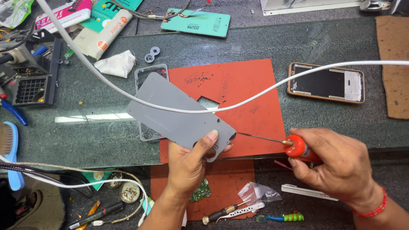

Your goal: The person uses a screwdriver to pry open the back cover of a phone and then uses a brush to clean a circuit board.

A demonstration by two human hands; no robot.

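Over red mat (251, 85), back cover (179, 113) in left hand (187, 164)

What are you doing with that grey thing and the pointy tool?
A person is at a cluttered repair bench. The left hand holds a flat grey phone back cover by its bottom edge, over a red mat. The right hand grips a red-handled screwdriver, its thin tip pointing toward the cover. An opened phone lies farther back on the table, beside the mat.

Lying across a cluttered workbench, a dark green glass top (298, 42) reflecting pale light, with a lower shelf (324, 213) showing beneath its front edge.
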